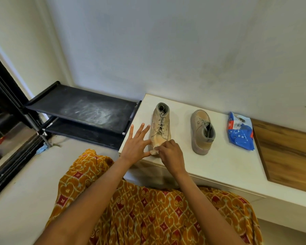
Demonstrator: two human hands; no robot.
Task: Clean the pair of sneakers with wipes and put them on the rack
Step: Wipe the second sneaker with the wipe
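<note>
Head view, looking down: nearest is the person's lap in an orange patterned garment (148, 214), with both bare forearms reaching forward to the near left corner of a low white bench (228, 167). The left hand (137, 143) is released, its fingers spread and straight, the thumb touching the toe of the left sneaker (160, 127) from the left side. The right hand (170, 153) is curled over that same toe and pinches a small crumpled wipe (153, 152) against the tip. This beige lace-up sneaker stands upright near the bench's left edge, toe toward the person, heel toward the wall.

Further right, near the middle of the bench and well apart from the first, the right sneaker (202, 132) stands the other way, heel toward the person. Beyond it to the right lies a blue wipes packet (240, 134), just beside a wood-grain panel (286, 152) at the bench's right end.

Left of the bench, on the floor, stands a black two-tier shoe rack (81, 110), its top shelf smeared with pale dust. A grey wall (166, 50) rises behind everything.
</note>
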